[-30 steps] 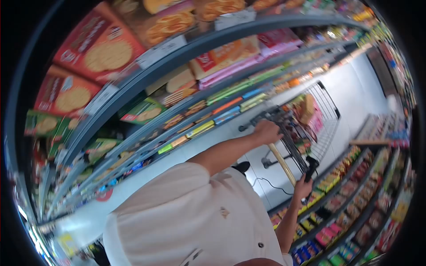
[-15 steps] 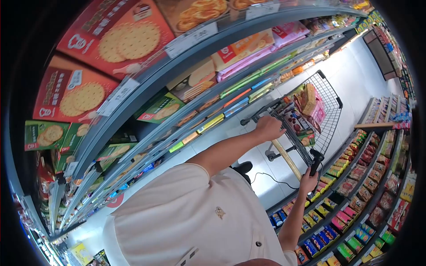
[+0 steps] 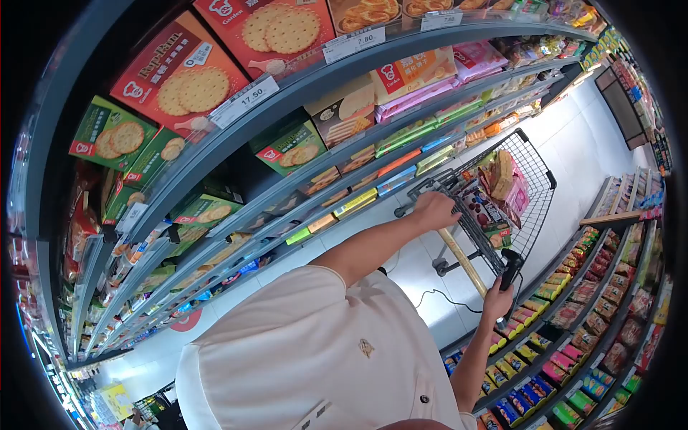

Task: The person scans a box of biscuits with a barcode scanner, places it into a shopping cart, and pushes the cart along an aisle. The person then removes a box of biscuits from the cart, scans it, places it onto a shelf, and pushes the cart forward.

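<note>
Since a second ago our one shopping cart (image 3: 512, 183) has shifted slightly toward frame right; our two hands stay closed on its handle: left hand (image 3: 434, 211), right hand (image 3: 497, 299). Several snack packets (image 3: 502, 188) fill it.

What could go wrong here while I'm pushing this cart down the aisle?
The cart sits close to the biscuit shelves, so it might clip them. A black cable trails below your right hand and could snag a wheel. Your left hand rests by the basket's corner, giving possibly uneven steering.
</note>
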Demonstrator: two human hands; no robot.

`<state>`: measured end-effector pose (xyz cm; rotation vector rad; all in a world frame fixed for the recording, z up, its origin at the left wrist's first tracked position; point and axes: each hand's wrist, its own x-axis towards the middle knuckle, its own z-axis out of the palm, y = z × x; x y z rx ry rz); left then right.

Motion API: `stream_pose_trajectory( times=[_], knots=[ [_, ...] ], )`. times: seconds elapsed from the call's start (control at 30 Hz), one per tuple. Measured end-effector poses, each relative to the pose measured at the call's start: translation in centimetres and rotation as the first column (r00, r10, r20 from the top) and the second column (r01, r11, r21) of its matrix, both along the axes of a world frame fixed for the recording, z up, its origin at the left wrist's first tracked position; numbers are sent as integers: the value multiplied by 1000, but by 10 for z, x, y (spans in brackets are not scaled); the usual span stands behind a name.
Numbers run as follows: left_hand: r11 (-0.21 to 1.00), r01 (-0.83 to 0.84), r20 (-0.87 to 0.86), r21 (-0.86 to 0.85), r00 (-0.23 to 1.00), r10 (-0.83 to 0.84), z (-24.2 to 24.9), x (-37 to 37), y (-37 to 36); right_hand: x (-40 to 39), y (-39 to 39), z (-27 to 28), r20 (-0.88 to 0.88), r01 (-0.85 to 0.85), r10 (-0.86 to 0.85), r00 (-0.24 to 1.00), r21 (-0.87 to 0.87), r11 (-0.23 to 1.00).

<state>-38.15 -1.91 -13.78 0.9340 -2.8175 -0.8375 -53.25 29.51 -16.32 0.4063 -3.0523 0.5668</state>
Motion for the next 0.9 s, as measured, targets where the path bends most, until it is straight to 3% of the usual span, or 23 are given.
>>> stream_pose_trajectory(
  times=[0.37,0.57,0.9],
  knots=[
    [998,-9,132,-60,991,17,1,23,34,24,28,1,-31,-41,41,999,13,999],
    [998,-52,97,-36,994,55,2,37,52,34,41,2,-120,-67,64,991,-18,998],
    [995,-62,99,-72,993,69,5,59,78,42,62,-1,-107,-93,90,990,-21,995]
  ],
)
